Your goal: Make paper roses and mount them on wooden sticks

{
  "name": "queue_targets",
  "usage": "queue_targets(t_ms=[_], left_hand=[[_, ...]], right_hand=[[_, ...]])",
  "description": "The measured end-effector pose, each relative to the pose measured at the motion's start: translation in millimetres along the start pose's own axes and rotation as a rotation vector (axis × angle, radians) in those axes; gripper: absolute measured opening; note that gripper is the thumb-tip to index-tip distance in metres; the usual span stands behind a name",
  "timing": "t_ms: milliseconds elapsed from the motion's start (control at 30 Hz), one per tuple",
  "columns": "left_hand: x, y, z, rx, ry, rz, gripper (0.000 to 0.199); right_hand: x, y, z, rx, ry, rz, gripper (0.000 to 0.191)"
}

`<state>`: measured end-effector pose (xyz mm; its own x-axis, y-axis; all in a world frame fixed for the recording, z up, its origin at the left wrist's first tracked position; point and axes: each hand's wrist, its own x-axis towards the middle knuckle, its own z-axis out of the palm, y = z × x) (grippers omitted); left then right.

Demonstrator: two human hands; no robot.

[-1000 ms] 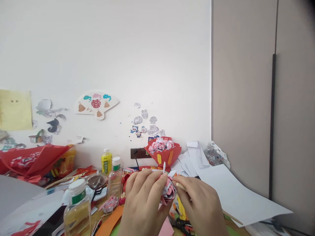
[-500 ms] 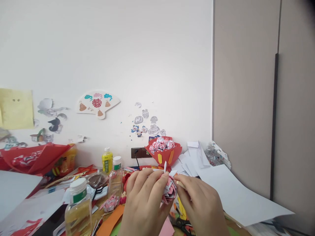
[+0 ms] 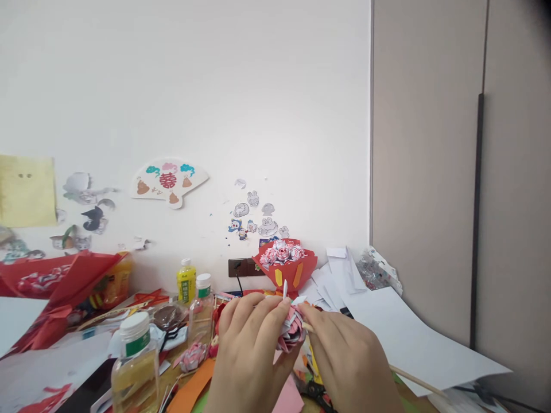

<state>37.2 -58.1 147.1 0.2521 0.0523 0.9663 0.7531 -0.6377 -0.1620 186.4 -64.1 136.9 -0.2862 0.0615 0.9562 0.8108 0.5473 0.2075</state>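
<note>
One paper flower lies within the left hand, grip closed, beside the right hand, closed round a stick.

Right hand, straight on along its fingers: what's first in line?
The pink-and-white paper flower, directly ahead of the right hand, then likely the left hand. Depth is unclear; fingertips may already touch the flower.

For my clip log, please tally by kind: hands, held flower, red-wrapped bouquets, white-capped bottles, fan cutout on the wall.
Hands, left and right: 2
Held flower: 1
Bouquets: 2
White-capped bottles: 3
Fan cutout: 1
Total: 9
</note>
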Motion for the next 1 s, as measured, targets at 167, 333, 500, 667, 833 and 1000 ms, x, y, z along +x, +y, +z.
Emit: queue_targets(t_ms=[167, 333, 500, 667, 833, 1000], left_hand=[[0, -1, -0.2, -0.02, 0.005, -0.022, 0.015], [-1, -1, -0.3, -0.043, 0.005, -0.035, 0.015], [-4, -6, -2.5, -0.062, -0.056, -0.031, 0.022], [-10, -14, -4.2, -0.046, -0.164, -0.063, 0.033], [-15, -18, 2.1, -0.28, -0.161, -0.374, 0.038], [-16, -13, 7.2, -0.68, -0.343, -0.689, 0.049]], right_hand=[[1, -3, -2, 0.08, -0.019, 0.056, 0.03], [-1, -1, 0, 0.136, -0.056, 0.073, 0.032], [-4, 1, 1, 0.134, -0.078, 0.146, 0.032], [-1, 3, 2, 0.106, -0.041, 0.216, 0.025], [-1, 1, 7, 0.087, 0.024, 0.243, 0.031], [-3, -1, 14, 0.063, 0.116, 0.155, 0.028]])
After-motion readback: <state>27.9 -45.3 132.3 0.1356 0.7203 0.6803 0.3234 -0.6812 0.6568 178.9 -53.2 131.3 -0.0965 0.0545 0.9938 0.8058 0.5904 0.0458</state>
